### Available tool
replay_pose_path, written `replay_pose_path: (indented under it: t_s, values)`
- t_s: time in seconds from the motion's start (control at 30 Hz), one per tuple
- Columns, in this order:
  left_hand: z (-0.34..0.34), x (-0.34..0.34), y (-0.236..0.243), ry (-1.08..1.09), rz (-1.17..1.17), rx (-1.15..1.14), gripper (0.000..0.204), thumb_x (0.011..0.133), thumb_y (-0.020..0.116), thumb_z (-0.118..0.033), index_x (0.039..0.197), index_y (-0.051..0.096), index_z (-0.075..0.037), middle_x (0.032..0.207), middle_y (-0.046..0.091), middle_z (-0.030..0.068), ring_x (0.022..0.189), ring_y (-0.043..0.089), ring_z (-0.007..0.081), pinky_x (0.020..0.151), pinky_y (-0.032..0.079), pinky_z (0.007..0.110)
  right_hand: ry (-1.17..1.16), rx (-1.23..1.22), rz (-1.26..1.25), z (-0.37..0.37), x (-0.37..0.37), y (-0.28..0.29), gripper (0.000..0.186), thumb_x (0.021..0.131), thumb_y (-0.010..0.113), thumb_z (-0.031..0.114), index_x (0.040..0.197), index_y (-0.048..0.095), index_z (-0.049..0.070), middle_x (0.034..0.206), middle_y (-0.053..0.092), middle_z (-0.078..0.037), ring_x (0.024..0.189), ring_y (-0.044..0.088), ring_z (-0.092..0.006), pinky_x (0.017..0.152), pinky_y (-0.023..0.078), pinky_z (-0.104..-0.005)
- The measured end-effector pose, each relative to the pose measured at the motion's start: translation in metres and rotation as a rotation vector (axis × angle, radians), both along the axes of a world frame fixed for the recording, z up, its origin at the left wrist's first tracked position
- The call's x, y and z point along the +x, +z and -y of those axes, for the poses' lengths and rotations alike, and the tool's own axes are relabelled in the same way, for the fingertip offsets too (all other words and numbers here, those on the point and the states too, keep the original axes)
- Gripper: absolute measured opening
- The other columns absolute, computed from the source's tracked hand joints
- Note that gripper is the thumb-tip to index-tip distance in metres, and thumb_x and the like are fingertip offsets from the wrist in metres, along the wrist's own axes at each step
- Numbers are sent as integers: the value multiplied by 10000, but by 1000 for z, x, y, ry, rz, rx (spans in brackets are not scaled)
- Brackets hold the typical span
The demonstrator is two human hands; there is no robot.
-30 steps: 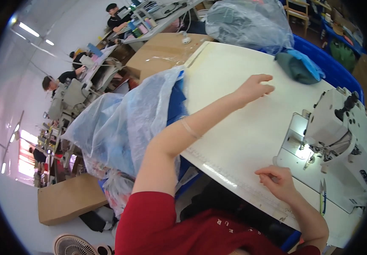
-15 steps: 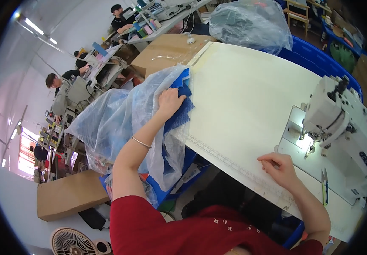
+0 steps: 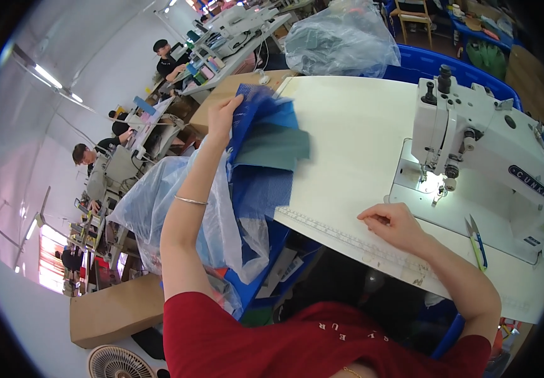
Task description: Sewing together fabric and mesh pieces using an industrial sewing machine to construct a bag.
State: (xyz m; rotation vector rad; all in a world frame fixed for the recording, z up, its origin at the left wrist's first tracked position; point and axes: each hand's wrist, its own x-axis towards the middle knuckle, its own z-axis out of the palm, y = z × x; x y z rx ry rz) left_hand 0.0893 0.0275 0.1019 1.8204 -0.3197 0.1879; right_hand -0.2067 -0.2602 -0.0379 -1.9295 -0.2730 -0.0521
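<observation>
My left hand (image 3: 223, 116), raised at the table's upper left edge, is closed on a dark blue mesh fabric (image 3: 262, 189). Against it lie a teal fabric piece (image 3: 272, 143) and a lighter blue piece (image 3: 284, 116), their edges blurred. A translucent plastic bag (image 3: 152, 195) hangs below on the left. My right hand (image 3: 388, 223) is loosely curled with nothing visible in it, just above a clear ruler strip (image 3: 332, 233) along the front edge of the white table (image 3: 354, 132). Scissors (image 3: 476, 246) lie to its right.
A white sewing machine (image 3: 486, 145) stands at right. Behind are a blue tub (image 3: 435, 63), a bagged bundle (image 3: 341, 44) and cardboard (image 3: 202, 116). A cardboard box (image 3: 114, 309) and fan (image 3: 114, 362) are lower left. Co-workers (image 3: 165, 63) sit at machines at far left.
My left hand moved from over the tabletop leftward to the bagged fabric, then upward, lifting the blue mesh. Teal fabric now shows beside it, while the earlier bundle at the back right is gone.
</observation>
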Motion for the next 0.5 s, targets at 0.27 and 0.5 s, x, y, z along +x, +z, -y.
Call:
replay_pose_path:
  t_s: [0.27,0.5]
  values:
    - [83,-73,-41,-611,146,549,248,862,677,-225,938,701,11,747,688,39,712,571,59,673,474,236,3,10,-21,-2,0,4,159,870,615,83,989,704,27,741,673,-76,658,634,-112,618,493,-245]
    - [91,-89,-23,-551,-144,153,221,902,652,-196,947,726,8,794,678,-4,720,564,34,647,457,197,-16,94,-18,-1,1,-4,150,853,635,67,978,706,25,750,674,-65,634,611,-101,611,484,-233]
